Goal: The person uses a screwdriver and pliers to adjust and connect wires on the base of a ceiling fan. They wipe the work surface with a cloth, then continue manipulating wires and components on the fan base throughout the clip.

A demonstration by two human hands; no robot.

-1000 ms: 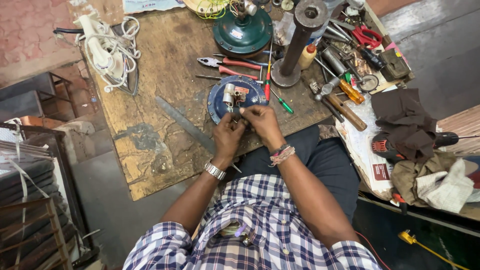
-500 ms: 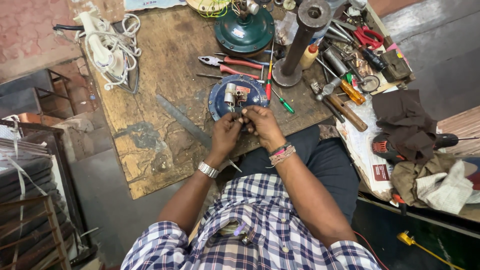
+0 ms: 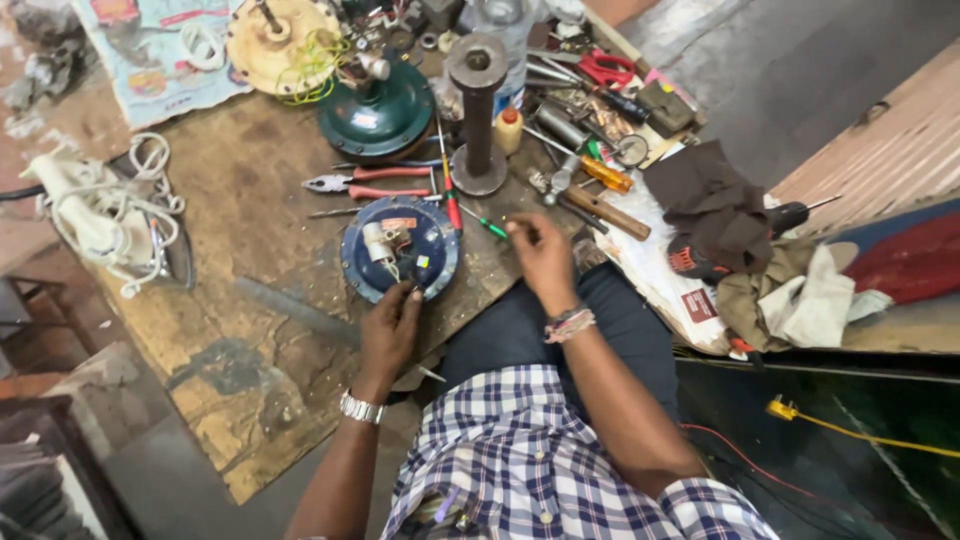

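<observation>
Blue motor plate flat on bench, just ahead of your left hand, whose grip pinches its wiring at near rim. Your right hand, grip loosely curled, empty, lies right of plate.

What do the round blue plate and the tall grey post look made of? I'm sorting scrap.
Round blue plate: likely painted metal, glossy with worn patches. Tall grey post: apparently bare steel or iron, dull, rust-tinged, hex-topped.
</observation>
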